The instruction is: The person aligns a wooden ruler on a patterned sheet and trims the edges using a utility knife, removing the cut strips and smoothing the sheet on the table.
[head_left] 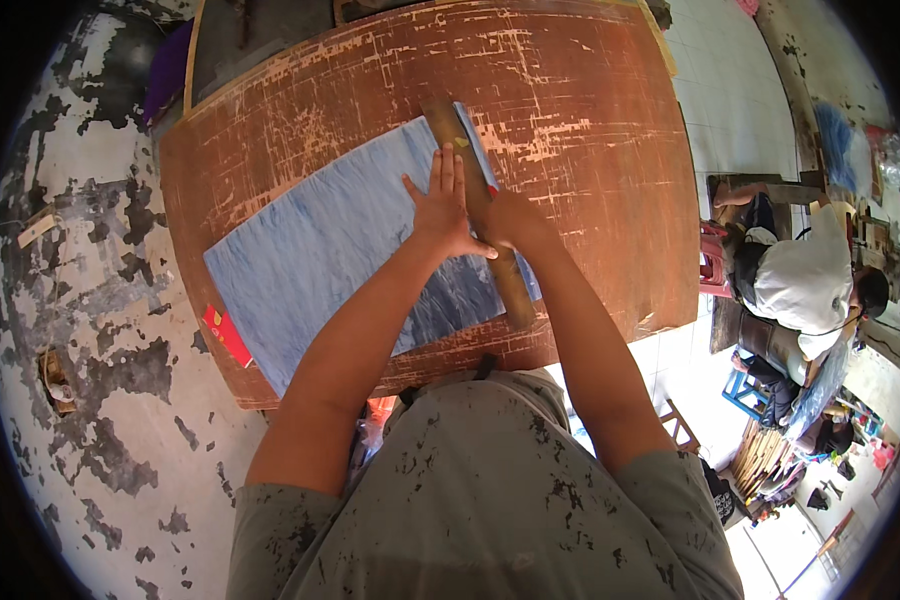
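A blue-grey sheet [320, 210] with a streaked pattern lies slantwise on the worn brown table. Across its right part rests a flat wooden strip [515, 290], and a narrow band of the sheet shows beyond it. My left hand [445, 212] lies flat with fingers apart, pressing on the sheet and the strip's left edge; its thumb reaches over the strip. Against the strip's right edge, my right hand [513, 222] is closed. A small red object [492, 191] pokes out at its fingertips, mostly hidden, so its kind cannot be made out.
The brown tabletop [610, 200] is scratched and scuffed. A red packet [227, 335] sticks out by the sheet's left edge. At the right, a person in a white shirt [800, 280] sits near a blue stool [743, 392]. A peeling wall [90, 300] stands at left.
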Available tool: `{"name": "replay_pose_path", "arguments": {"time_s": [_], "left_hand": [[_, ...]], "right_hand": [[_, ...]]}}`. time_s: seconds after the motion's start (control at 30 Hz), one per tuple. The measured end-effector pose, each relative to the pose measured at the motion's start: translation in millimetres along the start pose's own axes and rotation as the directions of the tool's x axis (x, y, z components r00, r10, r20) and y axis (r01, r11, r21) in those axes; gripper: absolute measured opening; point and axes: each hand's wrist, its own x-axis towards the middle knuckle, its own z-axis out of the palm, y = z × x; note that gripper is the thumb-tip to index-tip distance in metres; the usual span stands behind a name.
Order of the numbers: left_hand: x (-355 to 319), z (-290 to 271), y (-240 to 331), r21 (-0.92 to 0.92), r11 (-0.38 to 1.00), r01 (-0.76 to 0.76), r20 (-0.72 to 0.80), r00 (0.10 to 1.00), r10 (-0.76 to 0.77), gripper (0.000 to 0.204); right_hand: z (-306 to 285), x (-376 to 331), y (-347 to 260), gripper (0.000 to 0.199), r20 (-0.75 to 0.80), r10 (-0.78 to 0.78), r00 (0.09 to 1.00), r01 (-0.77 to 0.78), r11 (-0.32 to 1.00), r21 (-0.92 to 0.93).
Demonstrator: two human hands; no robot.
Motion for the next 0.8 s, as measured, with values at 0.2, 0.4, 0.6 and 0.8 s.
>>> {"name": "replay_pose_path", "arguments": {"time_s": [0.2, 0.4, 0.6, 0.8], "left_hand": [[3.0, -1.2, 1.5, 0.025, 1.000, 0.014, 0.007, 1.000, -0.014, 0.174], [2.7, -1.7, 3.6, 0.021, 1.000, 0.023, 0.061, 0.998, -0.024, 0.174], [-2.0, -2.1, -0.2, 0.000, 1.000, 0.013, 0.053, 0.999, -0.013, 0.173], [-1.4, -4.3, 6.4, 0.005, 1.000, -0.015, 0.032, 0.999, 0.014, 0.173]], "right_hand": [[35.2, -0.2, 30.6, 0.030, 0.060, -0.087, 0.994, 0.098, 0.974, -0.207], [39.0, -23.0, 33.3, 0.035, 0.090, -0.136, 0.987, 0.156, 0.946, -0.284], [45.6, -40.6, 31.8, 0.041, 0.064, -0.027, 0.998, 0.037, 0.985, -0.169], [105.6, -44.8, 79.7, 0.033, -0.040, 0.058, 0.997, -0.059, 0.998, -0.021]]}}
